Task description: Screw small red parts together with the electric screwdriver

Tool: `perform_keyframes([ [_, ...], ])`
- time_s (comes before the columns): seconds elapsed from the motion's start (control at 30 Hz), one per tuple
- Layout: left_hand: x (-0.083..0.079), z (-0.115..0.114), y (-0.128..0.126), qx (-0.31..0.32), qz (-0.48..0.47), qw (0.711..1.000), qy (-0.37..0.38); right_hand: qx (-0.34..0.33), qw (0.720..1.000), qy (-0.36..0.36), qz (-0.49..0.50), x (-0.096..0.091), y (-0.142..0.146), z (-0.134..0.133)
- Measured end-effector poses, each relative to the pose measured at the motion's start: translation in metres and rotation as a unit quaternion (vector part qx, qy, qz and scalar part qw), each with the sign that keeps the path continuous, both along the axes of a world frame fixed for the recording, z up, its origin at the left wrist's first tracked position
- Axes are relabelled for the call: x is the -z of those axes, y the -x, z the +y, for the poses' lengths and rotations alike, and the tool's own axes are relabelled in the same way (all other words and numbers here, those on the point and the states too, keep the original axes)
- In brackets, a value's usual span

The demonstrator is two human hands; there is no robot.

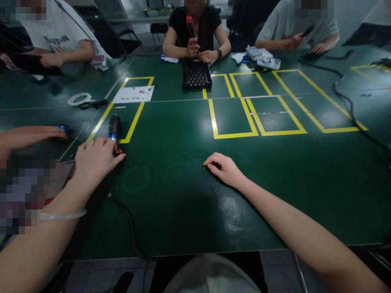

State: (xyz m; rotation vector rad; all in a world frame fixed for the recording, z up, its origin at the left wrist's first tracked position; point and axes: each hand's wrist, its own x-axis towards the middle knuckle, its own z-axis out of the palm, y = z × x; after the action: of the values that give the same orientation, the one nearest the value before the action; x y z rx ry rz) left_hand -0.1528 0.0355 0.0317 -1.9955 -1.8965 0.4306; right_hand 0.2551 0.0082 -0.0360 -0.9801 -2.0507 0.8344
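A black and blue corded electric screwdriver [114, 128] lies on the green table with its tip pointing away from me. My left hand [94, 156] is closed over its rear part, where a red-orange piece shows beside the thumb. From there a black cord [131, 224] runs down over the near table edge. My right hand [224, 169] rests on the tabletop right of the middle, thumb and forefinger pinched together. Whatever may be between those fingertips is too small to make out.
Yellow tape rectangles [235, 135] mark the green table [180, 195]. Opposite, a person holds a red-ended tool [191, 26] over a black tray [197, 77]. Tape roll [79, 99], white card [133, 94] and a right-side cable [351, 110] lie about. A neighbour's hand [39, 132] reaches in from the left.
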Motion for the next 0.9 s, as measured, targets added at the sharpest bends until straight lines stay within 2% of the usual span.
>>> perform_keyframes([
  [0.27,0.005,0.000,-0.003,-0.006,-0.023,0.998,-0.053,-0.001,1.000,-0.002,-0.010,0.002,0.000,0.000],
  [0.43,-0.004,0.002,-0.006,-0.047,-0.032,0.998,-0.039,0.002,1.000,-0.002,-0.017,0.002,0.000,0.001],
  [0.5,-0.008,0.003,-0.014,-0.085,-0.067,0.993,-0.047,0.003,1.000,-0.002,-0.019,0.001,0.001,0.001],
  [0.57,-0.009,0.003,-0.030,-0.109,-0.162,0.979,-0.050,0.004,1.000,-0.001,-0.022,0.001,0.001,0.000],
  [0.6,-0.008,0.003,-0.041,-0.102,-0.249,0.962,-0.039,0.004,1.000,-0.001,-0.023,0.000,0.001,0.000],
  [0.63,-0.006,0.002,-0.054,-0.081,-0.354,0.932,-0.015,0.004,1.000,-0.001,-0.023,0.000,0.001,0.000],
  [0.67,-0.003,0.000,-0.069,-0.046,-0.466,0.884,0.018,0.004,1.000,-0.001,-0.023,0.001,0.001,0.000],
  [0.7,0.000,-0.002,-0.086,-0.016,-0.572,0.818,0.061,0.004,1.000,-0.001,-0.021,0.001,0.001,0.000],
  [0.73,0.003,-0.005,-0.103,0.000,-0.637,0.764,0.100,0.005,1.000,-0.001,-0.018,0.001,0.001,0.000],
  [0.83,0.010,-0.015,-0.151,0.021,-0.728,0.655,0.201,0.006,1.000,0.002,-0.008,0.001,0.001,0.000],
  [0.9,0.014,-0.020,-0.174,0.023,-0.745,0.613,0.263,0.006,1.000,0.008,0.000,0.002,0.001,0.000],
])
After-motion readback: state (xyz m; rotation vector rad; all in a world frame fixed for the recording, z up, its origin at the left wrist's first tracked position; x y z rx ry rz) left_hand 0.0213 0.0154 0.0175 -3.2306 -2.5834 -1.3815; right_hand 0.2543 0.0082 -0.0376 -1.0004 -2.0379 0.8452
